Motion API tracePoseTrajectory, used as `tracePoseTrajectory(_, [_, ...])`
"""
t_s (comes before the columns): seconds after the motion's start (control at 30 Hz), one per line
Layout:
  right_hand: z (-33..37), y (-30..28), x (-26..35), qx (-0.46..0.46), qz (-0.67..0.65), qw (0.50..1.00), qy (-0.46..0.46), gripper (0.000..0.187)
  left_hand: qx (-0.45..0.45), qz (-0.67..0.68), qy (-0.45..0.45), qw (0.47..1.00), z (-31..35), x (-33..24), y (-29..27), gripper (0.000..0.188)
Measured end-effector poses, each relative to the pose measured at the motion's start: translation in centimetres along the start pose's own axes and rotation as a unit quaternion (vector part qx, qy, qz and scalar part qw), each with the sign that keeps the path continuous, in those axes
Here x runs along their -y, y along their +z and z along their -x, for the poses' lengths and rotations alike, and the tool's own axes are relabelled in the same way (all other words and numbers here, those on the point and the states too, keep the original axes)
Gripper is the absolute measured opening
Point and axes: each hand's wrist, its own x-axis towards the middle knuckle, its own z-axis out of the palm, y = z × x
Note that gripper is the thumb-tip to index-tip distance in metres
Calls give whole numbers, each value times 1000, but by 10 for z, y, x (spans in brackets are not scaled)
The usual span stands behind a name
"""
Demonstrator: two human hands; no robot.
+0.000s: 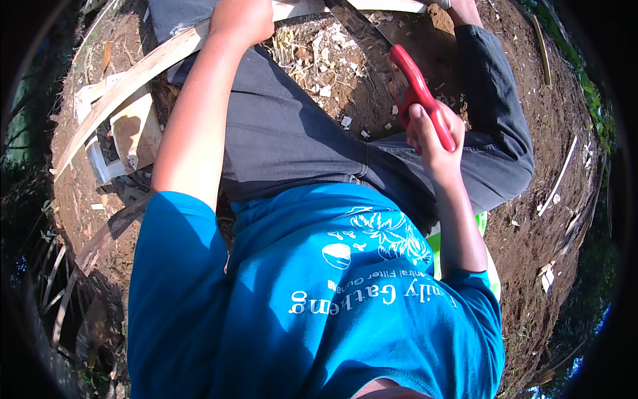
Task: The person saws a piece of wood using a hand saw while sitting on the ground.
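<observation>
Along the left rim, dark foliage and a tangle of dry stalks border bare brown soil. Next inward: a box-like frame of pale wooden boards, lying on the ground. Across it, in this view, runs a long, narrow, pale wooden plank, its near end at far left; from there it climbs to the top edge and continues rightward, bowed by the lens. Whether plank and frame touch: cannot tell.

Left hand: clenched on the plank near the top edge, fingertips hidden. The hand itself covers a short stretch of the plank.

Centre: dark grey trousers, legs bent outward, with pale wood chips scattered on the soil between them. Below, a blue T-shirt with white print.

Right of centre: a handsaw with a red handle and dark blade. Right hand: grasping the handle, thumb along it. The blade slants up-left and overlaps the plank at the top edge; contact cannot be judged, as the frame cuts off there.

Farther right: a bare foot near the plank's right part, a thin pale wooden strip on the soil, then green leaves at the rim.
</observation>
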Motion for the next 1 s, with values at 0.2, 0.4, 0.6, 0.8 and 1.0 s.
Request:
tracePoseTrajectory(0.2, [16, -14, 5, -1, 50, 998, -41, 29, -23, -27, 45, 998, 2, -3, 2, 14])
tracePoseTrajectory(0.4, [-127, 61, 7, 28, -7, 996, -90, 35, -28, -13, -49, 998, -8, -1, 3, 12])
tracePoseTrajectory(0.6, [-9, 1, -3, 4, 2, 1000, 10, 29, -52, -18, 47, 997, -3, 12, 12, 13])
tracePoseTrajectory(0.8, [34, -29, 3, 4, 78, 996, -35, 24, -38, -43, 55, 997, 1, 0, 4, 17])
tracePoseTrajectory(1.0, [-142, 80, 4, -35, 47, 993, -107, 37, -13, -52, -62, 997, -11, -1, 13, 15])
